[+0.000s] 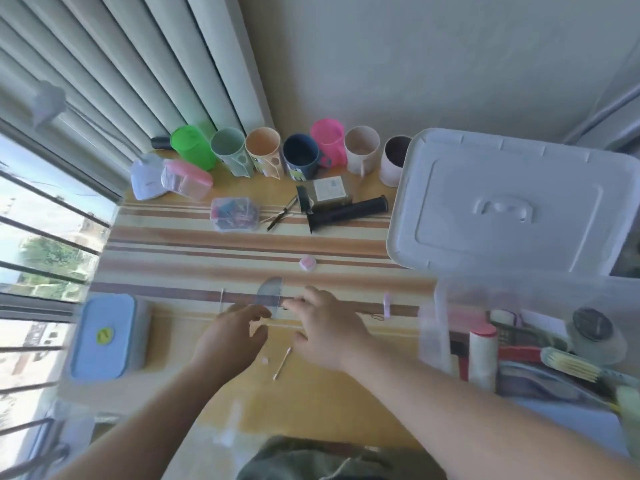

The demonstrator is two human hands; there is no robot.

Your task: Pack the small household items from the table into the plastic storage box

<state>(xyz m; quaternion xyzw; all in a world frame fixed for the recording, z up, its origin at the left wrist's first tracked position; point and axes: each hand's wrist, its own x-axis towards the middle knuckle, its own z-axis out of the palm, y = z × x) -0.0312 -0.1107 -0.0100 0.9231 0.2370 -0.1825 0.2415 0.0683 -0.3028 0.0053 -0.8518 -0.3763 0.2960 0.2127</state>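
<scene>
A clear plastic storage box (440, 306) stands at the right, holding a brush, a tape roll and other items; its white lid (512, 206) leans behind it. My left hand (232, 334) and my right hand (325, 323) hover with fingers apart over the striped table, on either side of a clear half-round protractor (272, 294). Neither hand holds anything. A cotton swab (282, 363) lies under my right hand, a small pink eraser (307, 263) farther back, and a pink clip (387, 304) to the right.
A row of several coloured cups (301, 157) lines the back wall. In front of them lie a clear box of clips (235, 214), a pink-lidded case (187, 178), a black handle grip (346, 211) and a pen. A blue-lidded box (104, 337) sits at the left edge by the window.
</scene>
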